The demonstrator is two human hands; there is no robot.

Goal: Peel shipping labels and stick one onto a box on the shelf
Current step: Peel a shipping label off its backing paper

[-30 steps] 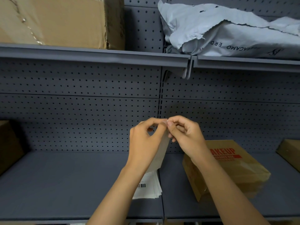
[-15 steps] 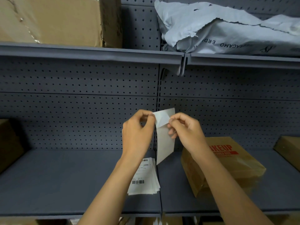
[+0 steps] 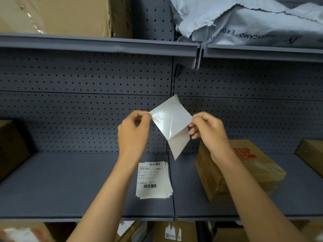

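Observation:
Between both hands, above the middle shelf, is a white shipping label [image 3: 170,122], half peeled from its backing. My left hand [image 3: 133,132] pinches the glossy sheet's left corner. My right hand [image 3: 208,131] pinches the right edge. The lower part [image 3: 178,145] hangs down, still joined at a crease. A stack of printed shipping labels [image 3: 153,179] lies on the grey shelf [image 3: 70,186] below my hands. A brown cardboard box [image 3: 253,172] with red lettering sits on the shelf to the right, partly behind my right forearm.
A big cardboard box [image 3: 66,14] and a grey mailer bag [image 3: 244,21] sit on the upper shelf. Other boxes stand at the far left [image 3: 12,145] and far right [image 3: 311,154] of the middle shelf. More boxes [image 3: 174,231] fill the shelf below.
My hands have moved apart, left hand to the left and right hand to the right. The peeled part of the label has grown much wider and now spreads between them.

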